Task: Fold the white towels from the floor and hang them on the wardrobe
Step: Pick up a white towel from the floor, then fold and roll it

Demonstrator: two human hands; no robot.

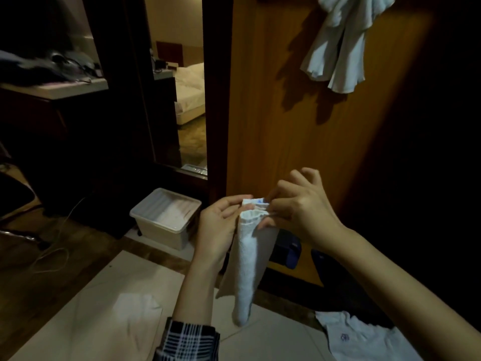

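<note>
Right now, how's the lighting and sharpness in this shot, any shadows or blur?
Head view: dim, warm light; the right side and left cabinet sink into black. The hung towel throws a hard shadow down-left on the wardrobe. Both hands, left and right, and the held towel are fairly sharp; the counter clutter at upper left is smeared. Wide-angle bending tilts the edges.

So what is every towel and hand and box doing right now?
Held towel: folded narrow, hanging down from both hands.
Left hand: grips its top edge.
Right hand: pinches its top edge.
Hung towel: bunched, hanging on wardrobe door.
Floor towel: lying unfolded.
Plastic box: lid on.
</note>
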